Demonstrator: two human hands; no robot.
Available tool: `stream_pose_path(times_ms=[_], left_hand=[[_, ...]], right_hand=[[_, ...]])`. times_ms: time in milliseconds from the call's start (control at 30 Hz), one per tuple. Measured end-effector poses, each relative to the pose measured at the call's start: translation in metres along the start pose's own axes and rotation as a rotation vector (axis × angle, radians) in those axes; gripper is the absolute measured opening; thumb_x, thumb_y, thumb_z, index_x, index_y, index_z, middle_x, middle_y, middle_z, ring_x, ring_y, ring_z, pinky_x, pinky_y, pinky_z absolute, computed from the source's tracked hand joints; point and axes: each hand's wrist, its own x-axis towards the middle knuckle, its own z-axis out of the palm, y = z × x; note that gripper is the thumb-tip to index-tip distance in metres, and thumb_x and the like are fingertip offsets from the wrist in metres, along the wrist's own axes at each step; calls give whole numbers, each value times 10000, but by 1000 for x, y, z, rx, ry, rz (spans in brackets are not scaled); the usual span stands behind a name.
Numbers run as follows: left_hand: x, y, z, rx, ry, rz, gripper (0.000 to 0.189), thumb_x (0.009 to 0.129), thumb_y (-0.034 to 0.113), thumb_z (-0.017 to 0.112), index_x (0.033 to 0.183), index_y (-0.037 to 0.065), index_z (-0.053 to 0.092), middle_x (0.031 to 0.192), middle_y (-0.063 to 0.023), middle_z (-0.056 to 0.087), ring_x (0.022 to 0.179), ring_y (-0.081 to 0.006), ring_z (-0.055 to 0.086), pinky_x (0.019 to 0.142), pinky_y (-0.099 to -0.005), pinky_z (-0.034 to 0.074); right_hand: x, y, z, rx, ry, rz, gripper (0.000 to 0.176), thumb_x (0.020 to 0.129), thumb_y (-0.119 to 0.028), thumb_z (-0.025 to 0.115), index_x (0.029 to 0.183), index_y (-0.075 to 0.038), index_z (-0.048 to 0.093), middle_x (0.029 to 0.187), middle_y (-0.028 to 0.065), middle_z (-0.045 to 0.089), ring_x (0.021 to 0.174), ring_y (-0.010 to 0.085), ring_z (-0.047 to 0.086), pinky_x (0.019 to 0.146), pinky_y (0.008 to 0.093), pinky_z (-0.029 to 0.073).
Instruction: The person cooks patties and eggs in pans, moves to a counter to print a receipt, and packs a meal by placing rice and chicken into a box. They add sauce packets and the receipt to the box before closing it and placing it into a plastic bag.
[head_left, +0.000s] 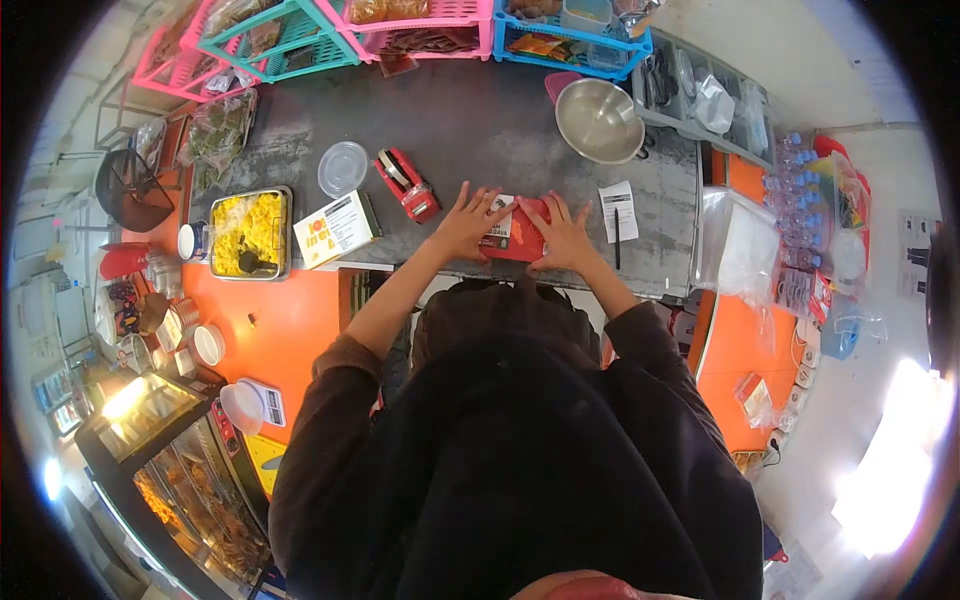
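Note:
A flat red printed piece, perhaps a folded carton or paper packet, lies at the near edge of the dark table. My left hand rests at its left side with fingers spread. On its right side lies my right hand, also with fingers stretched out, the fingertips pointing away from me. Just left of my left hand stands a red tape dispenser. A white and yellow printed box sits further left. Right of my right hand, a pen lies on a white paper slip.
A metal bowl stands at the back right. A tray of yellow food and a round clear lid are on the left. Pink, teal and blue baskets line the back. Plastic bags hang at the right edge.

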Motion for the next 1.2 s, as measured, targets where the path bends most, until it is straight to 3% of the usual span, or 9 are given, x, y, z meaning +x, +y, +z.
stream_pose_path(times_ms=[333,533,600,700,833,933,1000,1133,1200], left_hand=[[-9,9,28,76,363,108,937,644,644,665,1458,355,303,1524,-260,125,1415,-451,84,1134,-576,91],[9,34,55,86,184,-225,876,774,650,525,1447,121,339,1499,-301,182,1386,-518,100,1126,-591,80],[13,30,79,-74,225,-192,877,779,627,532,1433,73,344,1490,-300,211,1382,-511,125,1132,-573,97],[13,29,75,-241,355,-175,770,820,565,521,1378,48,405,1452,-283,287,1359,-494,196,1129,-559,136],[21,28,85,-140,434,-278,565,871,481,500,1337,163,481,1418,-259,344,1327,-491,259,1121,-565,163],[13,30,82,-303,611,-209,454,870,402,505,1300,257,513,1420,-269,335,1313,-505,275,1119,-572,161],[8,32,79,-256,665,-182,421,866,362,492,1272,256,509,1393,-281,360,1305,-497,286,1111,-579,184],[11,23,76,-174,670,-163,432,858,347,512,1278,245,506,1372,-277,376,1293,-506,297,1104,-587,193],[13,28,74,-185,631,-143,449,849,361,529,1282,242,503,1367,-277,378,1292,-509,296,1105,-590,183]], right_hand=[[-1,5,32,-21,276,-175,958,699,-576,687,1489,-300,220,1440,181,270,1354,374,239,922,832,58],[77,-57,11,342,455,-212,764,787,-456,687,1425,-172,378,1349,159,409,1143,296,497,969,562,406],[125,-93,6,918,160,-132,555,832,-300,702,1308,-97,502,1207,114,547,886,195,605,779,318,532],[183,-114,36,1384,-512,203,379,836,-203,720,1177,-93,596,1046,54,621,758,132,604,670,236,526],[182,-129,59,1591,-588,247,294,838,-191,726,1083,-61,628,960,28,635,739,143,597,696,261,536],[173,-126,84,1709,-228,10,292,828,-174,730,1055,-7,652,995,55,631,781,169,634,714,279,550],[171,-120,99,644,130,-272,279,831,-126,713,1021,67,648,1024,111,640,875,209,664,754,310,562],[181,-125,90,1094,-11,80,257,835,-96,692,993,102,647,1083,161,604,945,241,662,784,332,571],[174,-115,67,1375,-440,194,226,849,-72,660,976,113,630,1063,174,599,917,244,662,771,363,590]])
